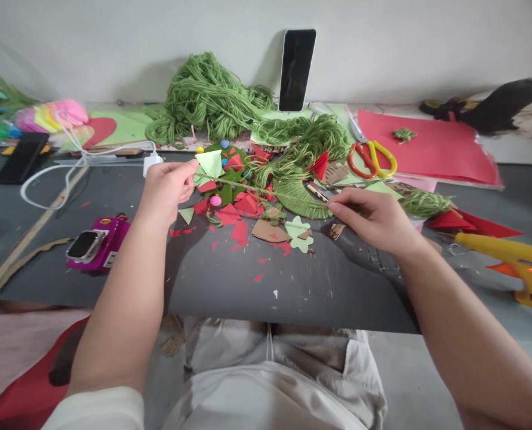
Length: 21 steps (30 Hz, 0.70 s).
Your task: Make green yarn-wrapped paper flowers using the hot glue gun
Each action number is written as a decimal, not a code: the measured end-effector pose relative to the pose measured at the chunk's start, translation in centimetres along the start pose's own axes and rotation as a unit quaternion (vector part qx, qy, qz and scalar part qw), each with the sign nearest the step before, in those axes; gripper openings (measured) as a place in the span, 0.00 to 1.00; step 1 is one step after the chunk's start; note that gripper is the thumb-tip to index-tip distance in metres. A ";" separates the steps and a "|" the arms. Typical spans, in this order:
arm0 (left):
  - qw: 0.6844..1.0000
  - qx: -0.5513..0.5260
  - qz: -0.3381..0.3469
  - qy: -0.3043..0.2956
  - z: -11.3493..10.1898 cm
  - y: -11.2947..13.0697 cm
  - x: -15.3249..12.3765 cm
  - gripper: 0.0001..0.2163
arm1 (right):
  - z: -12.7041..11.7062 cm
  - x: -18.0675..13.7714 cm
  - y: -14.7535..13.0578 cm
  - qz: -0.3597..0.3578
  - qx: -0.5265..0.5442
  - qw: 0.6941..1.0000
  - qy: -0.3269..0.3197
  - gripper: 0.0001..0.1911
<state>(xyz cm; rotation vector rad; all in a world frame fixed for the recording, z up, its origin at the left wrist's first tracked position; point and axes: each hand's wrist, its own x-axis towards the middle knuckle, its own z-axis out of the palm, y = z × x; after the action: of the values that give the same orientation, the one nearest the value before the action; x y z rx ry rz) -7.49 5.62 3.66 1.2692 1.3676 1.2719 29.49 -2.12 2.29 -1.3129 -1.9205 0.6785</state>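
My left hand (166, 186) is closed in a pinch on a light green paper triangle (211, 162), held just above the dark table. A thin green stem (266, 190) runs from that paper to my right hand (372, 216), whose fingers pinch its other end. Under the stem lie a yarn-wrapped green leaf shape (302, 202), red paper scraps (240, 230), small pompoms (215, 200) and a cardboard piece (270, 230). A light green clover cut-out (299, 234) rests near my right hand.
A pile of green yarn (212, 101) and a leaning phone (297, 69) stand at the back. Red-and-yellow scissors (372, 156) lie on red paper (431, 146). A yellow glue gun (511, 260) is at the right. A magenta device (98, 242) and white cable (71, 156) are at the left.
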 end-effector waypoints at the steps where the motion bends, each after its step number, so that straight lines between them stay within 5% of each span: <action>1: 1.000 0.001 -0.001 0.001 0.0 0.0 0.0 0.19 | 0.0 0.0 0.1 0.001 -0.007 1.000 -0.004 0.13; 7: 1.000 0.005 -0.002 0.006 -0.3 -0.1 0.1 0.20 | -0.1 0.1 0.7 -0.011 -0.025 0.999 -0.019 0.09; 13: 1.000 0.006 -0.005 0.006 -0.3 0.0 0.1 0.19 | -0.3 -0.2 0.6 0.040 0.077 0.995 -0.056 0.10; 21: 1.000 -0.014 -0.009 0.004 -0.5 -0.1 0.3 0.19 | -0.7 -0.3 0.5 0.000 0.207 0.976 0.065 0.04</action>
<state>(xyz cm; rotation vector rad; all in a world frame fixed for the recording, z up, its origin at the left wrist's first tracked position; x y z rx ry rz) -8.02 5.86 3.67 1.2316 1.3598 1.2809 30.42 -2.19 2.24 -1.0649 -1.5670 0.9123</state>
